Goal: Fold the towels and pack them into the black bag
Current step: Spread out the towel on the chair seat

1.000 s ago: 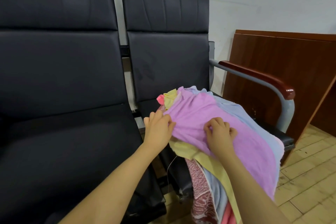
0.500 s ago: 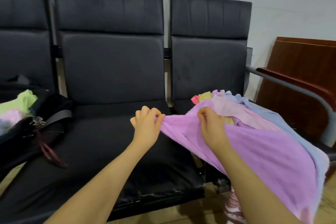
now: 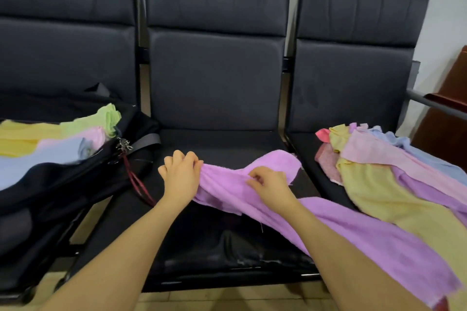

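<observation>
A purple towel (image 3: 353, 230) stretches from the right seat across the middle seat. My left hand (image 3: 180, 175) grips its left end with curled fingers. My right hand (image 3: 271, 185) pinches the same towel a little to the right. The black bag (image 3: 63, 184) lies open on the left seat, holding folded yellow, green, pink and blue towels (image 3: 50, 139). A pile of unfolded towels (image 3: 379, 166) in yellow, pink, purple and blue covers the right seat.
Three joined black seats (image 3: 214, 83) stand against a pale wall. A red cord (image 3: 137, 182) hangs from the bag's zipper onto the middle seat. A grey armrest (image 3: 434, 103) and a brown wooden panel (image 3: 449, 118) are at the far right.
Both hands have pulled the purple towel off the right-hand pile and leftward onto the middle seat. My view has swung left, bringing the black bag into sight.
</observation>
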